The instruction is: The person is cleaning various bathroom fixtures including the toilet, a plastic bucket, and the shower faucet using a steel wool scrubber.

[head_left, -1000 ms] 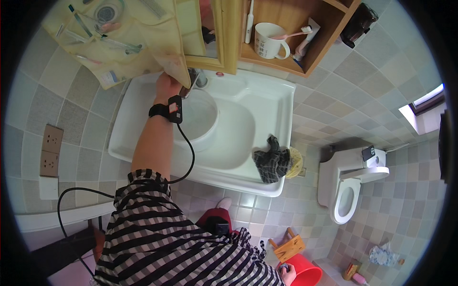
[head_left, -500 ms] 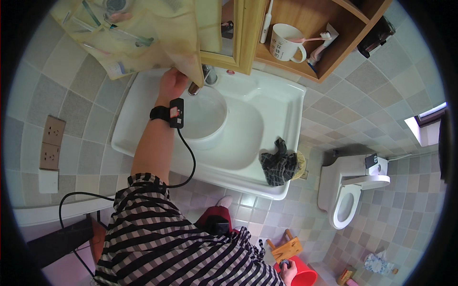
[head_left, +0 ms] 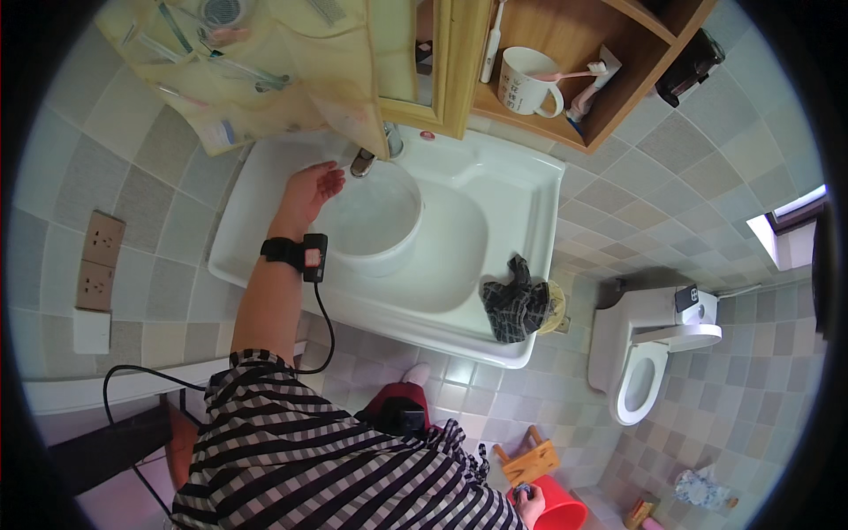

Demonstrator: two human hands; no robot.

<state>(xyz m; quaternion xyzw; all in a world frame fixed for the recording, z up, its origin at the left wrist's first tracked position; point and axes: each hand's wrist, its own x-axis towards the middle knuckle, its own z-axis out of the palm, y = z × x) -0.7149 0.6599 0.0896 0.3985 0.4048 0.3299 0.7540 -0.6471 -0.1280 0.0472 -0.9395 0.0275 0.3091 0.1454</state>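
Observation:
My left hand [head_left: 315, 187] hovers over the near-left rim of a round white basin [head_left: 405, 243], its fingers loosely spread and holding nothing. Just right of the fingertips is the metal faucet [head_left: 363, 162], its upper part covered by a hanging cloth organizer [head_left: 331, 75]. Clear water appears to stand in the basin, which rests in the white sink [head_left: 459, 265]. Far down at the lower edge, my right hand [head_left: 530, 507] is closed on a small dark thing, too small to name, at the rim of a red bucket [head_left: 565, 511].
A crumpled dark checked cloth [head_left: 515, 305] lies on the sink's right corner. A wooden shelf [head_left: 574, 35] with a white mug [head_left: 524, 79] juts out above. A cable [head_left: 332, 331] trails from my left wrist. A wooden stool [head_left: 530, 458] and a toilet [head_left: 640, 380] stand right.
My left hand has come down and toward me, away from the faucet and the organizer's lower edge, and its fingers have spread. The organizer's corner has shifted slightly. My right hand stays by the bucket.

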